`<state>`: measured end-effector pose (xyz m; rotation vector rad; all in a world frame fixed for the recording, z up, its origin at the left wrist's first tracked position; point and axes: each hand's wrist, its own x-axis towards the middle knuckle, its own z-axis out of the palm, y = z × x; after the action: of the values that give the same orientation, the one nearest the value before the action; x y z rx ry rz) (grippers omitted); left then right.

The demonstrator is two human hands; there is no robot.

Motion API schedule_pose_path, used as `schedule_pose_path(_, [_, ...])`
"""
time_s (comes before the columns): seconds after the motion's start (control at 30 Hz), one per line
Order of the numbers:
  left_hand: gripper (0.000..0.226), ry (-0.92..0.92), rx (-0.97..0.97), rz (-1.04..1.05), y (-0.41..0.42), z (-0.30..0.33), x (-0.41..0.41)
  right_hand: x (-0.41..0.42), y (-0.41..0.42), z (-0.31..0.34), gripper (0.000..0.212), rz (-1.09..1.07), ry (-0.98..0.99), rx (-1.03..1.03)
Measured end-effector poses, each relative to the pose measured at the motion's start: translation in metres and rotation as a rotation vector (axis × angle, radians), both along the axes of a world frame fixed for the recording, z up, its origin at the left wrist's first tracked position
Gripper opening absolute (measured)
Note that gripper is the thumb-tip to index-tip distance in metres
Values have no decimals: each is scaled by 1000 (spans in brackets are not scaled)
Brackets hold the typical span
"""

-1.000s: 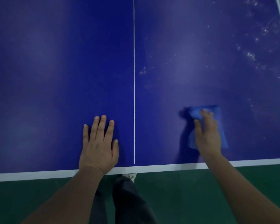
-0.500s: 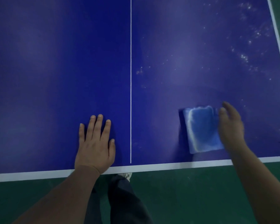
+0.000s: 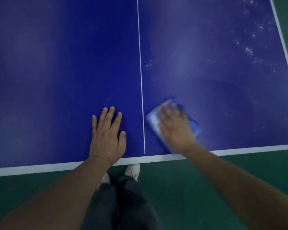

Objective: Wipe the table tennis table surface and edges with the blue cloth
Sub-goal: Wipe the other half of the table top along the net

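My right hand, fingers flat, presses the folded blue cloth at the counter's six o'clock edge, beside the white centre line; my left hand lies spread, bracing. Pressing unevenly could bunch the cloth, missing the white specks at two o'clock.

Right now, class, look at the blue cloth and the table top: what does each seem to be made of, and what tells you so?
Blue cloth: looks like soft, matte fabric, possibly microfibre; it lies flat and folded under the right hand, though blur hides its weave.
Table top: seems a hard, smooth, painted board with slight sheen; soft light patches and crisp white lines show on it.
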<state>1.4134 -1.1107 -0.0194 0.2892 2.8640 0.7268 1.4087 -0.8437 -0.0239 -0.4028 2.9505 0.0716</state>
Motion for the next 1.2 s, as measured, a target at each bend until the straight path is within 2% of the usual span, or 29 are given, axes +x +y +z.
schedule_pose_path(0.1, [69,-22,117,6,-16,6,1,-17,60,9,55,-722,27,-45])
schedule_pose_path(0.13, [68,-13,103,13,-27,6,3,-20,53,11,55,-906,9,-93])
schedule_pose_path(0.17, [67,6,62,29,-41,7,6,-21,30,12,54,-996,31,-112])
schedule_pose_path(0.2, [67,27,9,58,-57,7,10,-20,-4,11,54,-979,63,-97])
schedule_pose_path(0.23, [66,42,-41,94,-73,7,14,-16,-45,8,56,-870,106,-93])
schedule_pose_path(0.33, [67,69,-163,156,-114,7,19,15,-164,6,59,-264,58,-139])
schedule_pose_path(0.37, [68,73,-194,159,-124,6,17,30,-181,8,57,-66,2,-155])
schedule_pose_path(0.43, [69,56,-226,167,-133,5,9,38,-161,10,53,109,-14,-183])
schedule_pose_path(0.5, [71,20,-248,185,-134,4,4,28,-104,4,52,-24,36,-92])
schedule_pose_path(0.57, [70,14,-266,185,-133,0,4,19,-42,4,57,-359,50,-12])
schedule_pose_path(0.63, [68,24,-280,179,-133,-3,4,13,-28,10,63,-666,3,-61])
schedule_pose_path(0.67, [67,22,-281,178,-133,-4,4,9,-43,11,63,-716,11,-82])
schedule_pose_path(0.73, [66,30,-269,181,-134,-4,4,2,-97,7,60,-536,89,-78])
schedule_pose_path(0.8, [66,46,-251,181,-134,-6,4,-7,-160,2,56,-181,113,-113])
schedule_pose_path(0.87, [66,64,-240,182,-132,-8,4,-23,-203,2,55,173,27,-161])
schedule_pose_path(0.93, [66,73,-252,182,-133,-10,4,-68,-203,2,55,386,8,-174])
schedule_pose_path(1.0, [66,57,-284,175,-134,-12,4,-126,-181,-2,56,347,82,-110])
schedule_pose_path(1.07, [66,45,-310,166,-134,-13,4,-175,-151,1,61,72,130,-66])
schedule_pose_path(1.13, [66,38,-314,156,-136,-13,4,-174,-154,2,65,-121,83,-95])
schedule_pose_path(1.2, [66,44,-289,160,-135,-12,4,-135,-183,0,61,-45,121,-104])
